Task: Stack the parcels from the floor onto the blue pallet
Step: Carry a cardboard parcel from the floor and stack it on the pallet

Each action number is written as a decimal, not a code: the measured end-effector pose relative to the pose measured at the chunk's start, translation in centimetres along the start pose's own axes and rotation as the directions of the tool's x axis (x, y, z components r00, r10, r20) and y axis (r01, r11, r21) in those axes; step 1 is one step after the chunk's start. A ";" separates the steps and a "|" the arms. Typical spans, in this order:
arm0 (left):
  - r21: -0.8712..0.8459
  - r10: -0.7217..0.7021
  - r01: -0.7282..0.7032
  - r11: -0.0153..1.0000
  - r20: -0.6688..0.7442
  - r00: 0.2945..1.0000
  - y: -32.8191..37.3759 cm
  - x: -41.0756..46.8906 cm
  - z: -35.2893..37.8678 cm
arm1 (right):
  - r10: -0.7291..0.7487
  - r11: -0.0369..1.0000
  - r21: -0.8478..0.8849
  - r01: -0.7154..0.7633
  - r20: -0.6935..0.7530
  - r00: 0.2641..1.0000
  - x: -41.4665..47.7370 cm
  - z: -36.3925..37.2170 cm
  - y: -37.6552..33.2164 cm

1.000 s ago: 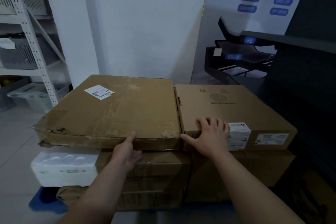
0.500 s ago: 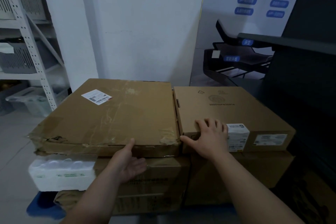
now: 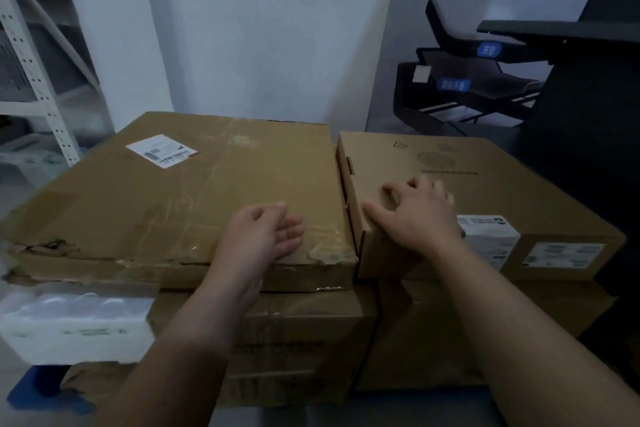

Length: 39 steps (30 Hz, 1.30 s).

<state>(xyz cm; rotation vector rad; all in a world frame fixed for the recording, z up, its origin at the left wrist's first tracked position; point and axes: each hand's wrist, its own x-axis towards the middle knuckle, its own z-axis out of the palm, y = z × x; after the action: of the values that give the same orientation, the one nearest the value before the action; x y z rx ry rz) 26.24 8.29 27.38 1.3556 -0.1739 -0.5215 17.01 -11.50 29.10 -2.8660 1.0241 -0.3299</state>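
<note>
Where the stack stands before a white wall [image 3: 270, 28], its top layer is two flat cardboard boxes set side by side, edges touching or very nearly so.

Worn box [image 3: 166, 204]: left of the pair. Large, brown, crossed with clear tape. Its near edge is crushed and torn toward the left corner. A white shipping label [image 3: 161, 150] lies on the far left part of the top face.

Clean box [image 3: 519, 191]: right of the pair. Paler, sharp-edged, with faint printed marks on top. A white sticker [image 3: 488, 236] wraps its near top edge, and a front label [image 3: 564, 255] sits on the face below.

Left hand [image 3: 263, 236]: over the near right part of the worn box, at its front edge. Fingers together, loosely bent, palm turned toward the right, gripping nothing. Whether it touches the cardboard cannot be told.

Right hand [image 3: 419, 215]: palm down on the near left corner of the clean box. Fingers spread across the top face, thumb pointing left along the corner, gripping nothing.

Foam box [image 3: 72, 322]: white, under the left part of the worn box.

Left carton [image 3: 298, 350]: brown, beneath the worn box, just right of the foam box.

Right carton [image 3: 433, 340]: brown, beneath the clean box.

Pallet [image 3: 38, 392]: blue, at floor level under the stack. Only its near left corner shows clearly.

Rack [image 3: 41, 80]: pale metal shelving, far left.

Black frames [image 3: 467, 87]: far right, bearing blue tags [image 3: 453, 84] whose text is too blurred to read.
</note>
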 end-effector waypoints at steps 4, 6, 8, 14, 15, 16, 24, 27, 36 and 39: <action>0.154 0.039 -0.044 0.987 0.036 0.999 -0.2 5.1 3.5 | 0.022 1.000 -0.015 -0.020 0.116 0.993 2.0 0.7 0.0; 0.193 -0.032 0.016 0.981 0.079 0.996 -0.4 6.3 5.6 | 0.025 1.000 -0.005 -0.024 0.132 0.991 1.8 0.5 -0.2; 0.202 -0.113 0.087 0.976 0.120 0.986 -0.4 6.6 7.3 | 0.042 0.999 0.001 -0.043 0.157 0.987 1.7 0.0 -0.2; 0.355 -0.304 0.253 0.900 0.096 0.948 1.9 6.2 9.6 | 0.046 0.995 0.067 -0.069 0.293 0.955 2.1 -2.3 0.1; 0.385 -0.327 0.269 0.883 0.093 0.940 2.7 6.1 10.0 | 0.049 0.992 0.098 -0.082 0.305 0.951 2.4 -2.9 0.6; 0.400 -0.354 0.298 0.867 0.073 0.932 3.4 6.1 10.3 | 0.072 0.984 0.133 -0.119 0.315 0.947 2.7 -3.6 1.4; 0.526 -0.490 0.424 0.737 -0.017 0.872 6.4 6.3 13.0 | 0.599 0.749 0.024 -0.662 0.401 0.693 4.0 -7.9 12.6; 0.572 -0.499 0.456 0.682 -0.093 0.862 6.1 6.7 14.4 | 0.645 0.720 -0.061 -0.691 0.427 0.634 5.3 -8.2 17.3; 0.481 -0.482 0.527 0.700 -0.226 0.847 3.6 6.5 18.0 | 0.750 0.457 0.176 -0.872 0.451 0.484 7.2 -7.4 22.9; 0.408 -0.473 0.510 0.758 -0.195 0.859 4.7 6.0 19.1 | 0.767 0.455 0.194 -0.869 0.410 0.493 7.1 -8.7 23.0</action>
<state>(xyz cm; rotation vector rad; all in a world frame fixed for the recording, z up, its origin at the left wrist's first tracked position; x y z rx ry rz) 24.82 -10.70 35.07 1.8906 0.1533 -0.9089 6.16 -33.81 35.39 -1.6703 1.8752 -0.0290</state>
